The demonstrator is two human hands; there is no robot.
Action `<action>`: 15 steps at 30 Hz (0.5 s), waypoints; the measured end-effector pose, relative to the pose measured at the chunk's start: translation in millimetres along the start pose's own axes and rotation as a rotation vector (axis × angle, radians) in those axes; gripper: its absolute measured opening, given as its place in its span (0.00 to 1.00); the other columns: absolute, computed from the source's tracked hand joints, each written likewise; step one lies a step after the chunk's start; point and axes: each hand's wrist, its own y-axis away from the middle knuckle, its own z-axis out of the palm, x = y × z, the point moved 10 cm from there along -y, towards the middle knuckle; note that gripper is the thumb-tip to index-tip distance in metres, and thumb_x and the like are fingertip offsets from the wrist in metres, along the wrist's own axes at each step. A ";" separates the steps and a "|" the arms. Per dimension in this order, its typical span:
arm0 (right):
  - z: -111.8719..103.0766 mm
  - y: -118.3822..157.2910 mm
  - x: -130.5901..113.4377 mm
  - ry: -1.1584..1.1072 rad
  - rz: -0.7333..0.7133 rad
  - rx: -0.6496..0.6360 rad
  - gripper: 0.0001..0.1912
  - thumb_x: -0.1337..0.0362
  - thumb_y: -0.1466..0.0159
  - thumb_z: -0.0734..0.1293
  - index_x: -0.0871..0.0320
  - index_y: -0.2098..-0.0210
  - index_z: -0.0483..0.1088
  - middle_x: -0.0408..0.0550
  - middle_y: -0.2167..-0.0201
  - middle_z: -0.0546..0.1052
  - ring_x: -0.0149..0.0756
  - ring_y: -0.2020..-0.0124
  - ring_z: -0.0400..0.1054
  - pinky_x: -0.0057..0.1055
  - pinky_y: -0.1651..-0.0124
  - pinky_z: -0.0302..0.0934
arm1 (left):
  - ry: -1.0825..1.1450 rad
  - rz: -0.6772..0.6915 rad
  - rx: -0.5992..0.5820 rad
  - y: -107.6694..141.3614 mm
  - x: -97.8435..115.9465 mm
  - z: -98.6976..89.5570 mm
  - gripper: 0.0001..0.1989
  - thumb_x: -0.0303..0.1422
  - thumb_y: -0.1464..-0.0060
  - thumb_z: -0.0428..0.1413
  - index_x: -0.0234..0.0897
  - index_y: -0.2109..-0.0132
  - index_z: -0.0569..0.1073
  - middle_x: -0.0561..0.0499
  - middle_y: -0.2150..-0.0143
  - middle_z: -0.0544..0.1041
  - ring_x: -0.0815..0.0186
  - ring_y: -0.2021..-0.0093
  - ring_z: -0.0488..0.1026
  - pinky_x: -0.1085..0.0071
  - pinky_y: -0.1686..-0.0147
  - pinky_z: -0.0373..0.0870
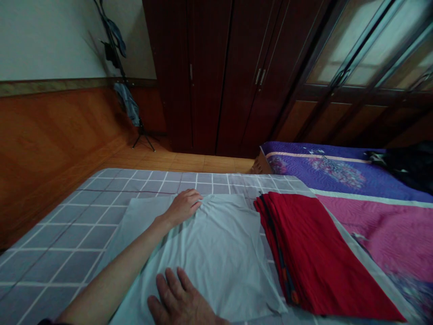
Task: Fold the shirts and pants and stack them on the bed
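Note:
A pale blue-white cloth [223, 248] lies spread on the grey checked bedcover [81, 225], with creases near its far edge. My left hand [184, 207] rests on the far part of the cloth, palm down, where the creases gather; its fingers lie together over the fabric and nothing is gripped. Nearer the camera, my right hand [179, 298] is over the close part of the cloth with its fingers spread, holding nothing. To the right of the cloth sits a folded red stack of fabric [324, 257] with a dark layer along its left side.
A purple and pink quilt [382, 225] covers the right side, with a black garment [409, 164] on it. Dark wooden wardrobes [206, 90] stand beyond the bed. A coat stand [141, 131] holding clothes is at the back left.

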 end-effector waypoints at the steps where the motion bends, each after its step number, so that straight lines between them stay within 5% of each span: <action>1: 0.9 0.4 0.0 0.000 0.008 0.014 0.18 0.56 0.31 0.58 0.56 0.45 0.63 0.56 0.42 0.67 0.46 0.43 0.63 0.45 0.44 0.60 | 0.015 0.024 -0.016 -7.7 8.6 3.4 0.07 0.28 0.41 0.52 0.39 0.57 0.73 0.50 0.56 0.74 0.64 0.55 0.70 0.69 0.53 0.66; 4: 5.7 1.6 2.3 0.032 0.054 0.034 0.17 0.56 0.31 0.57 0.56 0.46 0.64 0.55 0.43 0.69 0.47 0.43 0.63 0.46 0.46 0.62 | 0.043 0.045 -0.037 -33.9 24.0 16.9 0.07 0.27 0.43 0.53 0.41 0.58 0.74 0.51 0.56 0.73 0.65 0.55 0.71 0.71 0.56 0.67; 8: 4.4 1.1 -3.0 0.068 -0.003 0.119 0.19 0.54 0.31 0.57 0.55 0.46 0.64 0.52 0.42 0.68 0.46 0.44 0.64 0.42 0.50 0.67 | 0.070 -0.026 0.006 -59.2 19.3 36.5 0.04 0.27 0.45 0.54 0.38 0.66 0.74 0.49 0.59 0.74 0.62 0.57 0.71 0.68 0.58 0.67; 15: 28.6 -4.7 2.3 0.052 0.085 0.106 0.19 0.52 0.32 0.58 0.54 0.46 0.64 0.47 0.45 0.71 0.42 0.44 0.65 0.38 0.50 0.66 | 0.177 -0.092 0.110 -58.2 -1.8 50.8 0.03 0.31 0.45 0.55 0.38 0.67 0.72 0.49 0.60 0.74 0.60 0.55 0.70 0.64 0.53 0.65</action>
